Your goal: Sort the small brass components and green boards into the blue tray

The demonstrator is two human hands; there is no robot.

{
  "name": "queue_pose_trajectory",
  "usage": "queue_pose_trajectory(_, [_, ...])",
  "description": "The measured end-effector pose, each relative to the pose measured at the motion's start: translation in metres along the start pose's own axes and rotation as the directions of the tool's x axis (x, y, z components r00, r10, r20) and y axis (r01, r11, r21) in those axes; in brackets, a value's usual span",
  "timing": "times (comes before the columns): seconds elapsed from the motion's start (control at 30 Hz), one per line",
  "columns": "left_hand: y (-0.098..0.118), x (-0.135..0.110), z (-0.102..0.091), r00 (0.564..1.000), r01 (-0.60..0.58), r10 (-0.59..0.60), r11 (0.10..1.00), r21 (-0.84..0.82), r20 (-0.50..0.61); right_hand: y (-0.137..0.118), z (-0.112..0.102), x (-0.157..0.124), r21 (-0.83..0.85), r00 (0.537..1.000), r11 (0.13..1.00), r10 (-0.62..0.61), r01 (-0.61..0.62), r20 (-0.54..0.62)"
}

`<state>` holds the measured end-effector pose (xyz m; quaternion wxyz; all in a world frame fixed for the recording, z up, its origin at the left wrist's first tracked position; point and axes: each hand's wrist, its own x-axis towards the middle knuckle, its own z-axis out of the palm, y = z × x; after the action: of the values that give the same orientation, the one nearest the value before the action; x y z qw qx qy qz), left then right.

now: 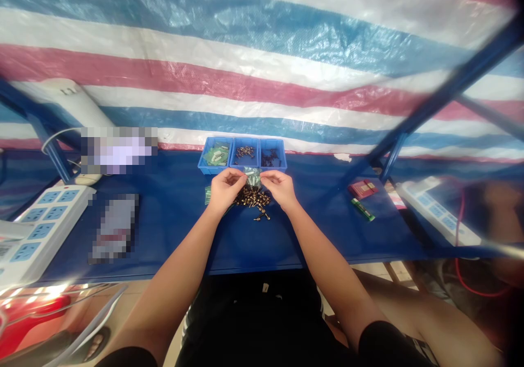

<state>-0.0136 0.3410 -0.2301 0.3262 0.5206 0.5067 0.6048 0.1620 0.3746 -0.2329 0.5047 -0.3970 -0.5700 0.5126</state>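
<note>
Through my head view, I have the clear packet (252,178) between both hands, over the far edge of the brass-coloured parts (250,197) on the tabletop (254,244), near the blue bins (213,170). One face looks up at me; its long axis I can't tell. My left hand (226,188) and right hand (281,187) each pinch a side, grip closed, forearms converging forward.

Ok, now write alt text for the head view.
A person's left grip and right grip hold what looks like a small clear packet near a loose pile of brass-coloured parts on a blue table. Beyond stand three blue bins of small items.
</note>
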Motion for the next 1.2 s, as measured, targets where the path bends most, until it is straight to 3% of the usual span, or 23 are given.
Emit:
queue_pose_trajectory(0.13, [0.0023, 0.0003, -0.0007, 1.000, -0.008, 0.009, 1.000, -0.023, 0.025, 0.0007, 0.0000, 0.0012, -0.024, 1.000, 1.000, -0.018, 0.017, -0.011])
queue_pose_trajectory(0.37, [0.0034, -0.0045, -0.0023, 0.958, -0.010, -0.027, 0.992, 0.129, 0.286, -0.0029, 0.0008, 0.0006, 0.047, 0.999, 0.998, -0.045, 0.046, -0.031])
queue_pose_trajectory(0.5, [0.0005, -0.0038, -0.0012, 0.966, 0.036, -0.063, 0.993, 0.109, 0.250, -0.0049, 0.0021, 0.0000, 0.101, 1.000, 0.995, -0.021, 0.021, -0.004])
queue_pose_trajectory(0.67, [0.0008, 0.0015, -0.0021, 0.983, 0.118, -0.114, 0.993, -0.022, 0.147, -0.0008, 0.0021, 0.0002, -0.004, 0.999, 0.999, 0.036, -0.036, 0.031])
queue_pose_trajectory(0.87, [0.0041, 0.0004, -0.0025, 0.987, 0.072, -0.076, 0.997, 0.033, 0.142, 0.0030, 0.0017, 0.0001, -0.039, 1.000, 0.999, 0.018, -0.018, 0.013])
queue_pose_trajectory(1.03, [0.0051, -0.0005, -0.0040, 0.997, 0.061, -0.067, 0.992, 0.114, 0.048, 0.0016, 0.0012, 0.0005, -0.011, 1.000, 1.000, -0.010, 0.010, 0.019])
queue_pose_trajectory(1.2, [0.0063, 0.0019, -0.0037, 0.987, 0.113, -0.091, 0.979, -0.172, 0.129, -0.0010, 0.0008, 0.0009, 0.079, 0.996, 0.997, -0.005, -0.001, 0.085])
